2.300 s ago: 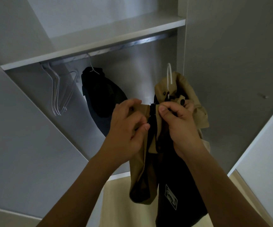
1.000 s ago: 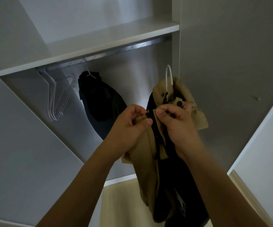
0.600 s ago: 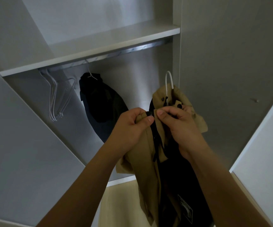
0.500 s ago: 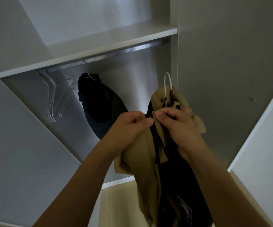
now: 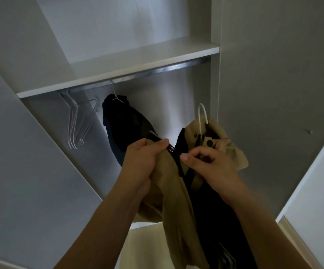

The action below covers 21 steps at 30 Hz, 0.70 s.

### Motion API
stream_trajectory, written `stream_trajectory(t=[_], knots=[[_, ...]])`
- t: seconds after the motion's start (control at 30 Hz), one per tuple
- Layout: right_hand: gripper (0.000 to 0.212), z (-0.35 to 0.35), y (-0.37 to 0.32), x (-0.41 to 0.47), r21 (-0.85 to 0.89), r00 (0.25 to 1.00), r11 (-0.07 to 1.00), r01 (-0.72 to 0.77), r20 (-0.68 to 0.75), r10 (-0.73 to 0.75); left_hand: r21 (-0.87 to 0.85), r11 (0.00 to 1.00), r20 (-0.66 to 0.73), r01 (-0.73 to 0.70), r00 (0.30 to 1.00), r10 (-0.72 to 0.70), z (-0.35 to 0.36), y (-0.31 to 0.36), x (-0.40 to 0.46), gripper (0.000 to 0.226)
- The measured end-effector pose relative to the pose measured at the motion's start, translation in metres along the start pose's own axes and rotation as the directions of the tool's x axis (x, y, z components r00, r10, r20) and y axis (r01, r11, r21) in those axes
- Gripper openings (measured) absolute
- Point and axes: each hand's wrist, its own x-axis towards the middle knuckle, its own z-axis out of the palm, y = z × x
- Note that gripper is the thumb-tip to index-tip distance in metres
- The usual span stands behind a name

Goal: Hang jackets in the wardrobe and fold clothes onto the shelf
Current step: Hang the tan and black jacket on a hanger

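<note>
Both of your hands clutch the tan jacket (image 5: pixel 172 193): left hand (image 5: pixel 140 164) bunching fabric, right hand (image 5: pixel 208 164) blurred, pinching near its half-hidden white hanger (image 5: pixel 202 115).

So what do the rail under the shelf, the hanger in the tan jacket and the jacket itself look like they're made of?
Rail: metal by the look, with a bright silvery sheen along it.
Hanger: thin wire with a matte white coating, probably plastic over metal.
Tan jacket: soft woven cloth, likely cotton or a blend; it creases and drapes, with a dark lining inside.
</note>
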Motion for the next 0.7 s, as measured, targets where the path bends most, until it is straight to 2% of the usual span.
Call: stream_trajectory(t=[0.1,0.2,0.3,0.4,0.5,0.57,0.7], knots=[[0.026,0.007,0.000,-0.001,-0.111,0.998,0.992,0.066,0.007,-0.066,-0.034,0.999,0.026,0.007,1.000,-0.006,0.003,0.000,-0.006,0.014],[0.011,0.010,0.003,-0.001,-0.130,0.995,0.987,0.096,0.050,-0.090,-0.015,1.000,0.023,-0.010,1.000,0.010,0.004,-0.003,-0.008,0.012],[0.016,0.012,0.006,-0.001,-0.168,0.986,0.975,0.145,0.101,-0.130,0.037,0.998,0.010,-0.046,0.999,0.046,0.005,-0.006,-0.010,0.025],[0.017,0.013,0.006,-0.001,-0.144,0.987,0.981,0.131,0.114,-0.115,0.093,0.993,-0.021,-0.070,0.997,0.072,0.002,-0.008,-0.008,0.033],[0.017,0.013,0.006,-0.001,-0.046,0.993,0.995,0.083,0.093,-0.078,0.122,0.989,-0.056,-0.082,0.994,0.090,0.001,-0.012,-0.008,0.034],[0.016,0.012,0.007,-0.001,-0.008,0.994,0.998,0.068,0.081,-0.067,0.112,0.991,-0.078,-0.075,0.993,0.084,0.001,-0.014,-0.009,0.030],[0.015,0.012,0.009,0.000,-0.053,0.992,0.993,0.103,0.077,-0.099,0.075,0.996,-0.119,-0.056,0.991,0.065,0.002,-0.019,-0.008,0.018]])
